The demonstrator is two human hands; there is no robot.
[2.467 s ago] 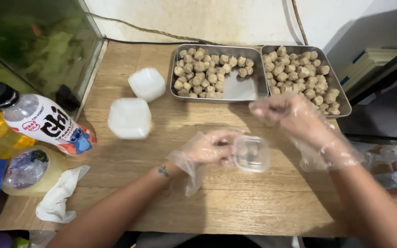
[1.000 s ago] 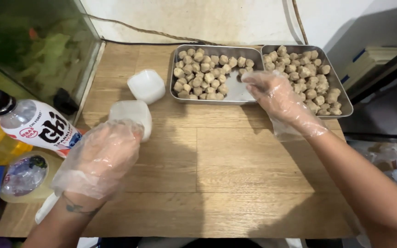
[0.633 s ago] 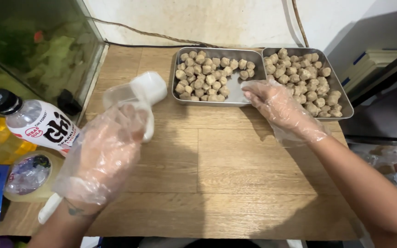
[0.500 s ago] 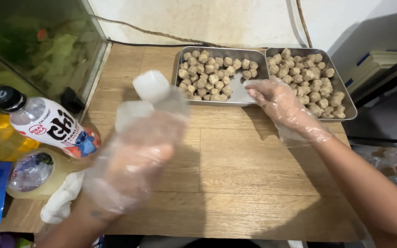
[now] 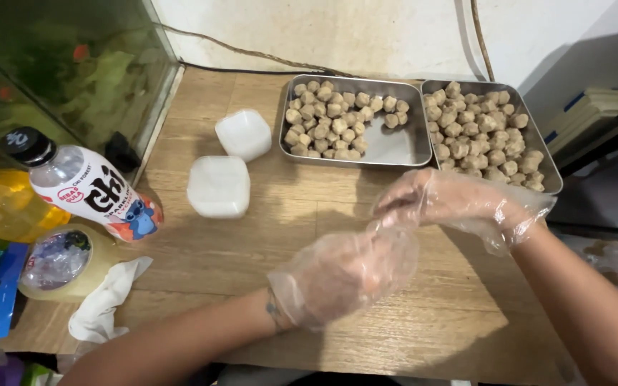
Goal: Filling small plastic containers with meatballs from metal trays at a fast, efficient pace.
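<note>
The left hand (image 5: 345, 275) and right hand (image 5: 459, 204), both in loose clear plastic gloves, meet above the middle of the light wooden counter (image 5: 266, 236); the left hand is curled loosely shut with its glove bunched at the fingertips, and the right hand's fingers pinch that bunched glove film; whether anything else sits between them I cannot tell; just beyond the right hand stand two shallow rectangular steel trays side by side, touching: the left tray (image 5: 395, 146) about half filled with small beige-brown round food balls (image 5: 327, 118), the right tray (image 5: 541, 161) nearly full of the same; to the left lie two white translucent square plastic containers (image 5: 219, 186), near each other; further left, a clear bottle with a black cap and white label (image 5: 84, 186) lies tilted beside a glass fish tank (image 5: 66, 71), with a crumpled white cloth (image 5: 105, 300) near the front edge; bare counter lies open between the hands and the containers, and under the hands toward the near edge; the right tray reaches the counter's right edge
</note>
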